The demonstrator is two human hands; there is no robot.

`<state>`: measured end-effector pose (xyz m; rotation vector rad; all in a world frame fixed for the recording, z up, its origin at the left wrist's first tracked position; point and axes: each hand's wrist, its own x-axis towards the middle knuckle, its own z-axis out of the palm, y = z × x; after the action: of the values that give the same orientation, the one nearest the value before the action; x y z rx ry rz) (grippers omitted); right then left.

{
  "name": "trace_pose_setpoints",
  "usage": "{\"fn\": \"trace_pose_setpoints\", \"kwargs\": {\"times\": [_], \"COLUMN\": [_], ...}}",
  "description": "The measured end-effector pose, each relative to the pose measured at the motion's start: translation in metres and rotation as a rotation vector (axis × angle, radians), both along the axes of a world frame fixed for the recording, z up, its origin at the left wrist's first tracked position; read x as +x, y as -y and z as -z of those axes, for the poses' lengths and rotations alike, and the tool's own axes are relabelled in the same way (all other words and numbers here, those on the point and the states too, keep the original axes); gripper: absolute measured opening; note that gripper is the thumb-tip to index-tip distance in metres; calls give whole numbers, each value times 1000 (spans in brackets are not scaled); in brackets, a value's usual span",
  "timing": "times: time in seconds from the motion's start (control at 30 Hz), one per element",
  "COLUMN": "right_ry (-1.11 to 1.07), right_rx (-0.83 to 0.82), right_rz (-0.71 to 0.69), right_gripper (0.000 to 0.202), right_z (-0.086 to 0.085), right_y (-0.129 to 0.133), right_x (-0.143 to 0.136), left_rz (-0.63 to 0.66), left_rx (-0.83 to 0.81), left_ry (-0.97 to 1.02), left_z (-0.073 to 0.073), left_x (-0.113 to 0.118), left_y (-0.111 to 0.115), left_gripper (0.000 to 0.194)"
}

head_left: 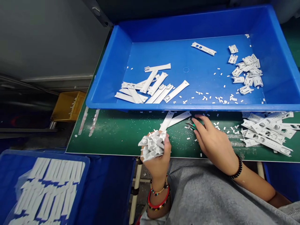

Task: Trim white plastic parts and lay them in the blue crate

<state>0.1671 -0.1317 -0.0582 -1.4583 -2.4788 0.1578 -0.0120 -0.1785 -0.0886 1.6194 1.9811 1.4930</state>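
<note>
My left hand [157,159] is closed around a bundle of white plastic parts [153,145], held with their ends facing up near the table's front edge. Just beyond it, two long white plastic strips [179,119] lie crossed on the green table, close to the blue tray. My right hand [215,145] rests low over the tabletop, its fingers curled around a small green-handled tool [193,126] with a thin, dark pointed tip. Most of the tool is hidden by the hand, so its exact kind does not show.
A large blue tray [164,107] holds long white parts [158,84], short white clips [249,67] and scraps. More long parts are piled [269,131] at the table's right. Lower left, a blue crate [85,170] holds rows of white strips; a yellow bin [63,109] stands behind.
</note>
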Motion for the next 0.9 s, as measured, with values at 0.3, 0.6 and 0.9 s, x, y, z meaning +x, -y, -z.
{"fn": "trace_pose_setpoints", "kwargs": {"times": [0.3, 0.6, 0.9], "right_ry": [-228, -182, -273], "right_rx": [-79, 0, 8], "right_rz": [-74, 15, -69], "right_gripper": [36, 35, 15], "right_z": [-6, -10, -6], "right_y": [-6, 15, 7], "right_x": [3, 44, 20], "left_rz": [-115, 194, 183], "left_rx": [-117, 51, 33], "left_ry": [80, 280, 356], "left_z": [-14, -6, 4], "left_x": [-17, 8, 6], "left_y": [-24, -6, -7], "left_gripper": [27, 11, 5]}}
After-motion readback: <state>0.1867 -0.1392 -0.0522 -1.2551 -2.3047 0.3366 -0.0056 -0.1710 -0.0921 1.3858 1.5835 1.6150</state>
